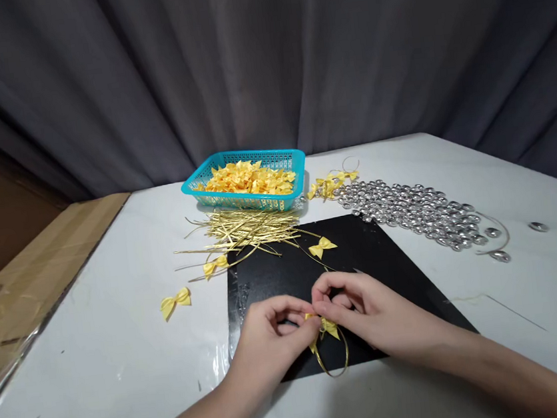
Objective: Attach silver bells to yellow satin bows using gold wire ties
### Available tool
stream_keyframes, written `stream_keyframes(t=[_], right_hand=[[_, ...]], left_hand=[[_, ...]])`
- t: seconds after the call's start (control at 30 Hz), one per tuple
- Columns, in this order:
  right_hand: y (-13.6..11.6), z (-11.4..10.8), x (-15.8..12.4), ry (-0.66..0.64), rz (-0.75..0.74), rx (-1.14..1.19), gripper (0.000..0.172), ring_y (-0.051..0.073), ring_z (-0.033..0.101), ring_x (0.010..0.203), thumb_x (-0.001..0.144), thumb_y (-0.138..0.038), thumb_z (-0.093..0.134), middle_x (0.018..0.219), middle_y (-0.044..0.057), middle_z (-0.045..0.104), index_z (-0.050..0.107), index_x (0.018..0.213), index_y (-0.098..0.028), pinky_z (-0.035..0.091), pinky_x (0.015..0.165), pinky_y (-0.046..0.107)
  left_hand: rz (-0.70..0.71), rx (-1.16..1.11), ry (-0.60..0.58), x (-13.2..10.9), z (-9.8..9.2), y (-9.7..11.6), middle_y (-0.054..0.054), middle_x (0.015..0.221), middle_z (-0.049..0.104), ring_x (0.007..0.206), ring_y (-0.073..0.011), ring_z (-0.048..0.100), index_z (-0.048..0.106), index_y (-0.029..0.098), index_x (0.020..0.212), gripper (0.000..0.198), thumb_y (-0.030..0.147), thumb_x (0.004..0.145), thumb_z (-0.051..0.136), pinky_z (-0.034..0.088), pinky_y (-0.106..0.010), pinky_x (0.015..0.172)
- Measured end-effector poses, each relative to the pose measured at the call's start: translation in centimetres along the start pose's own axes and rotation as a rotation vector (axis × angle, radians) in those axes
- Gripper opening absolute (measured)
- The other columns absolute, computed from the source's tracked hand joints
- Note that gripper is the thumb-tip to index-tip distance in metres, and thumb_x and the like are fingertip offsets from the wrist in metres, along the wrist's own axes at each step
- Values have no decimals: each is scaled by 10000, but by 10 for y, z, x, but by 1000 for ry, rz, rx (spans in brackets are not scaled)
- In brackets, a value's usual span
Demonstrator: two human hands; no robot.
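Over the near edge of a black mat, my left hand and my right hand meet. Both pinch a small yellow ribbon bow tied to a gold wire tie, which hangs in a loop below my fingers. Fingers of both hands are curled closed around the bow and wire. Another yellow bow lies on the mat farther back.
A teal basket of yellow bows stands at the back, with a pile of gold wire ties in front of it. Silver beads spread to the right. Loose bows lie left on the white table. A cardboard box sits far left.
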State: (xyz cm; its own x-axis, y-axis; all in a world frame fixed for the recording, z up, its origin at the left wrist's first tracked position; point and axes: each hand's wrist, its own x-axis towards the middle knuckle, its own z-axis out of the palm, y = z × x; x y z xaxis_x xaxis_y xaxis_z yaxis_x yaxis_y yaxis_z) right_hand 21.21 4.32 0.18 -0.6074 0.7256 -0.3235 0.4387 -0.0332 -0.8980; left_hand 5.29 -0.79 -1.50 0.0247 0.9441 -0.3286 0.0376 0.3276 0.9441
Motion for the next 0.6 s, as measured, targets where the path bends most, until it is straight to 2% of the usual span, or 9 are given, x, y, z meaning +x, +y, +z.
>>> stream_keyframes(t=[0.13, 0.27, 0.33, 0.47, 0.6], right_hand=[[-6, -5, -1, -4, 71, -4, 211, 54, 309, 416, 856, -388, 538, 520, -78, 371, 548, 878, -179, 246, 372, 148], [-9, -9, 0, -2, 113, -92, 176, 52, 290, 380, 815, -333, 584, 462, -92, 312, 587, 809, -157, 285, 368, 164], [-9, -8, 0, 60, 37, -154, 167, 58, 311, 404, 822, -297, 565, 469, -77, 332, 634, 787, -149, 283, 394, 174], [-7, -5, 0, 199, -192, -255, 202, 72, 380, 510, 838, -256, 534, 620, -9, 503, 675, 743, -148, 289, 454, 192], [-4, -3, -1, 207, -206, -237, 172, 72, 377, 512, 818, -253, 554, 643, -9, 496, 664, 734, -151, 274, 445, 193]], left_hand=[[34, 5, 13, 0, -1, 1, -16, 651, 633, 588, -118, 517, 680, 141, 713, 188, 327, 701, 649, 400, -239, 578], [54, 6, 34, 0, -2, 3, -4, 694, 614, 640, -121, 514, 646, 152, 743, 176, 327, 741, 618, 400, -228, 603], [62, 17, 28, -1, -2, 5, 4, 698, 585, 645, -120, 496, 623, 157, 749, 182, 336, 763, 595, 388, -225, 599], [62, 41, 3, -1, -2, 5, 10, 699, 540, 651, -119, 459, 598, 155, 750, 202, 352, 785, 571, 363, -226, 597], [67, 54, -28, 0, -2, 1, 8, 699, 532, 645, -122, 451, 597, 155, 757, 206, 357, 786, 569, 349, -230, 590]])
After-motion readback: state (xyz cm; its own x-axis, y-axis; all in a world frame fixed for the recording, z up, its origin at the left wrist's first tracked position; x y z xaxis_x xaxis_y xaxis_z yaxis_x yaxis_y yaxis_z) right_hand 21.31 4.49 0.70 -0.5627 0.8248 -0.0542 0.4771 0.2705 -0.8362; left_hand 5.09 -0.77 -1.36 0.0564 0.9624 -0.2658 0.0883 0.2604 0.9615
